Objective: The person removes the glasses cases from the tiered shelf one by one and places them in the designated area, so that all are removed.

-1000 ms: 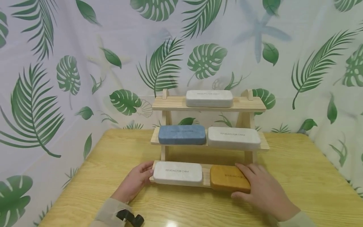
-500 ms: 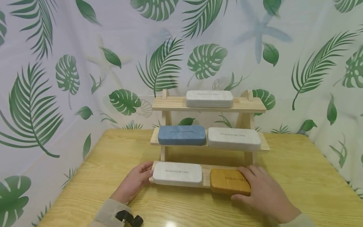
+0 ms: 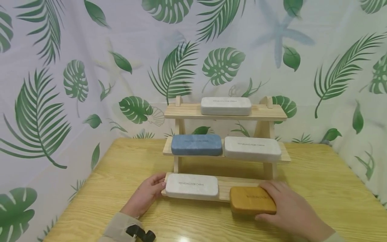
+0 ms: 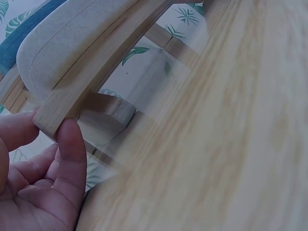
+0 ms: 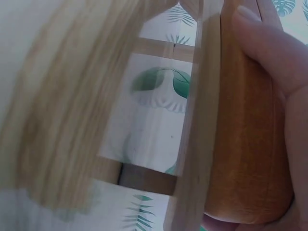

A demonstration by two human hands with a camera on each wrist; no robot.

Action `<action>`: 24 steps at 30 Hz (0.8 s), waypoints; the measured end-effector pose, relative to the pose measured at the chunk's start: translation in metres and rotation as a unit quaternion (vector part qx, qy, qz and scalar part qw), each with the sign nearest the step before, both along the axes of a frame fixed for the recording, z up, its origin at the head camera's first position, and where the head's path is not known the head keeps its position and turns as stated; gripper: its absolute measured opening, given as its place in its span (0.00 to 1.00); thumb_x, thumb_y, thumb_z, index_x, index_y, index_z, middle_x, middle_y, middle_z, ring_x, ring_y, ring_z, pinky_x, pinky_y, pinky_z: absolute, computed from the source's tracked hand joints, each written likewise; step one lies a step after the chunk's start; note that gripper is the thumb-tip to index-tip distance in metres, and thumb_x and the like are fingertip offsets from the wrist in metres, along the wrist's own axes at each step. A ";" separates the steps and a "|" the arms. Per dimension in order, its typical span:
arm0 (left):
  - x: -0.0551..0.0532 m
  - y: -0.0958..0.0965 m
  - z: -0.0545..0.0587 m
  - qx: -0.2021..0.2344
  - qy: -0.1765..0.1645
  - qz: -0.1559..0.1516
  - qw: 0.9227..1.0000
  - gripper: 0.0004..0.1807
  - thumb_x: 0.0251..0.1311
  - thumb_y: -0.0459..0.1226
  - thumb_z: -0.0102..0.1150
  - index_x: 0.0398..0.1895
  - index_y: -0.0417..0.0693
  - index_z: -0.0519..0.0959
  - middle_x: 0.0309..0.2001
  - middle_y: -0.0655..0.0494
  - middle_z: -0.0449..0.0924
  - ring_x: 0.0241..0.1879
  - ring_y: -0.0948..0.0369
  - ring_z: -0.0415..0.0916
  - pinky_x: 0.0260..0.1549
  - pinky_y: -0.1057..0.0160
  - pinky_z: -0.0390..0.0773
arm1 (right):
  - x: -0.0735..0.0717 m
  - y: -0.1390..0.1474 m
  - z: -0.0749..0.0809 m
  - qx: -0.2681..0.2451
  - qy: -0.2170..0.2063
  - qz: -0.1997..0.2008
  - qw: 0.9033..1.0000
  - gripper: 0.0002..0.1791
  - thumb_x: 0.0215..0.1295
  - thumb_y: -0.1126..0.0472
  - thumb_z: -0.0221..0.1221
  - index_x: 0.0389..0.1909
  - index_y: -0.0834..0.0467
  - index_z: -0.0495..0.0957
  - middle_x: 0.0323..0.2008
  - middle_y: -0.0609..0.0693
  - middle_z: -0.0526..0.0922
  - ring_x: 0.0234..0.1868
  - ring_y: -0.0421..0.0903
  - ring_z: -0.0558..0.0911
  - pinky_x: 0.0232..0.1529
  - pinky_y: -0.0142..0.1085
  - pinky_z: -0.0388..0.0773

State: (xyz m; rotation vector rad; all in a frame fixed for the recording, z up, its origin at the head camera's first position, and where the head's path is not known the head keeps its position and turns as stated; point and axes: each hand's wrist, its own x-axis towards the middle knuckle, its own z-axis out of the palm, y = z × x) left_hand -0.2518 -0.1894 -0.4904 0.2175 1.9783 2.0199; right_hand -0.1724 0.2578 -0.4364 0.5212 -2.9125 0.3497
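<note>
My right hand (image 3: 287,206) grips the right end of an orange glasses case (image 3: 251,200), thumb on its near side and fingers on the far side. The case overhangs the front edge of the bottom shelf (image 3: 224,188) of a three-tier wooden stand, its left end angled slightly. In the right wrist view the orange case (image 5: 250,134) lies along the shelf board, with the thumb on it. My left hand (image 3: 148,193) pinches the left end of that shelf between thumb and fingers, as the left wrist view shows at the board's tip (image 4: 60,108). Beside it lies a white case (image 3: 191,186).
A blue case (image 3: 196,145) and a white one share the middle shelf (image 3: 285,155). Another pale case (image 3: 226,106) sits on the top shelf (image 3: 181,112). The stand is on a wood-grain table (image 3: 99,215) before a leaf-print cloth (image 3: 121,27).
My right hand has drawn the orange case toward me and slightly right, past the shelf's front edge. The left hand keeps its hold on the shelf end.
</note>
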 end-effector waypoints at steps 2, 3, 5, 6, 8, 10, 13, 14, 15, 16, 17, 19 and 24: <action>0.000 0.001 0.000 0.002 0.001 0.000 1.000 0.29 0.77 0.36 0.51 0.75 0.32 0.59 0.63 0.39 0.72 0.58 0.54 0.75 0.55 0.59 0.77 | 0.001 0.003 0.002 -0.001 -0.007 0.006 1.000 0.55 0.42 0.17 0.63 0.63 0.51 0.74 0.61 0.52 0.76 0.59 0.55 0.76 0.54 0.57 0.76; 0.000 0.001 0.000 0.003 0.001 -0.001 1.000 0.29 0.77 0.36 0.50 0.75 0.32 0.59 0.64 0.38 0.72 0.58 0.53 0.75 0.55 0.59 0.77 | 0.001 0.004 0.002 -0.003 -0.010 0.008 1.000 0.54 0.41 0.17 0.64 0.63 0.51 0.75 0.61 0.52 0.76 0.59 0.55 0.76 0.55 0.57 0.76; 0.000 0.001 0.000 0.004 0.002 -0.004 1.000 0.30 0.77 0.36 0.50 0.75 0.31 0.58 0.64 0.38 0.71 0.59 0.53 0.75 0.55 0.58 0.78 | 0.001 0.007 0.004 -0.005 -0.015 0.017 1.000 0.54 0.41 0.18 0.65 0.62 0.52 0.75 0.61 0.52 0.77 0.60 0.55 0.76 0.56 0.57 0.75; -0.001 0.001 0.000 0.005 0.000 -0.004 1.000 0.30 0.77 0.36 0.50 0.75 0.31 0.58 0.64 0.38 0.71 0.59 0.54 0.75 0.55 0.59 0.78 | 0.001 0.008 0.004 -0.006 -0.017 0.022 1.000 0.54 0.40 0.18 0.65 0.62 0.52 0.75 0.60 0.52 0.77 0.60 0.55 0.76 0.56 0.57 0.75; -0.001 0.001 0.000 0.009 -0.001 -0.007 1.000 0.30 0.77 0.36 0.50 0.75 0.31 0.58 0.65 0.38 0.70 0.58 0.54 0.75 0.55 0.59 0.77 | 0.002 0.010 0.006 -0.008 -0.024 0.027 0.999 0.53 0.40 0.20 0.67 0.61 0.53 0.75 0.60 0.52 0.77 0.59 0.56 0.76 0.56 0.57 0.75; -0.001 0.001 0.000 0.014 -0.002 -0.011 1.000 0.30 0.77 0.36 0.50 0.76 0.31 0.57 0.65 0.38 0.70 0.58 0.54 0.74 0.54 0.59 0.77 | 0.003 0.012 0.007 -0.004 -0.033 0.028 0.999 0.54 0.40 0.20 0.67 0.61 0.53 0.75 0.60 0.53 0.77 0.59 0.56 0.76 0.55 0.57 0.75; 0.000 0.001 0.000 0.017 -0.005 -0.012 1.000 0.30 0.77 0.35 0.50 0.76 0.31 0.57 0.64 0.38 0.70 0.57 0.55 0.74 0.54 0.60 0.77 | 0.004 0.013 0.008 0.002 -0.047 0.018 0.999 0.54 0.40 0.19 0.66 0.62 0.53 0.75 0.60 0.53 0.77 0.59 0.55 0.77 0.55 0.56 0.76; 0.000 0.001 0.000 0.016 -0.005 -0.012 1.000 0.30 0.77 0.35 0.50 0.76 0.31 0.57 0.64 0.38 0.70 0.57 0.55 0.74 0.54 0.60 0.77 | 0.005 0.014 0.008 0.002 -0.048 0.018 0.999 0.54 0.40 0.19 0.66 0.62 0.53 0.75 0.60 0.53 0.78 0.58 0.55 0.77 0.54 0.56 0.76; 0.000 0.001 0.000 0.015 -0.004 -0.011 1.000 0.30 0.77 0.35 0.50 0.76 0.31 0.56 0.64 0.38 0.70 0.57 0.55 0.74 0.54 0.60 0.77 | 0.005 0.015 0.008 0.003 -0.048 0.019 0.999 0.55 0.40 0.18 0.66 0.62 0.53 0.75 0.60 0.52 0.78 0.58 0.54 0.77 0.54 0.56 0.76; 0.000 0.001 0.000 0.014 -0.004 -0.011 1.000 0.30 0.77 0.35 0.50 0.76 0.32 0.57 0.64 0.38 0.70 0.57 0.55 0.75 0.54 0.60 0.77 | 0.005 0.015 0.007 0.004 -0.049 0.020 0.999 0.55 0.40 0.18 0.65 0.63 0.53 0.75 0.60 0.52 0.78 0.57 0.53 0.77 0.53 0.55 0.76; 0.000 0.001 0.000 0.013 -0.004 -0.010 1.000 0.30 0.77 0.35 0.50 0.76 0.32 0.57 0.64 0.38 0.70 0.57 0.55 0.75 0.53 0.60 0.77 | 0.005 0.016 0.007 0.003 -0.047 0.020 0.999 0.55 0.41 0.18 0.65 0.63 0.52 0.75 0.59 0.50 0.78 0.56 0.52 0.77 0.53 0.54 0.76; 0.000 0.001 0.000 0.013 -0.003 -0.010 1.000 0.30 0.77 0.35 0.50 0.76 0.31 0.57 0.65 0.37 0.70 0.57 0.55 0.75 0.53 0.60 0.77 | 0.006 0.018 0.006 0.002 -0.045 0.024 0.999 0.54 0.42 0.18 0.64 0.63 0.52 0.74 0.59 0.48 0.78 0.55 0.50 0.77 0.52 0.54 0.76; -0.001 0.000 -0.001 0.013 0.001 -0.011 1.000 0.31 0.77 0.36 0.51 0.76 0.31 0.57 0.65 0.37 0.69 0.57 0.55 0.75 0.53 0.60 0.78 | 0.009 0.026 0.006 -0.004 -0.030 0.031 0.999 0.53 0.46 0.18 0.61 0.66 0.51 0.74 0.61 0.49 0.78 0.57 0.52 0.77 0.54 0.56 0.76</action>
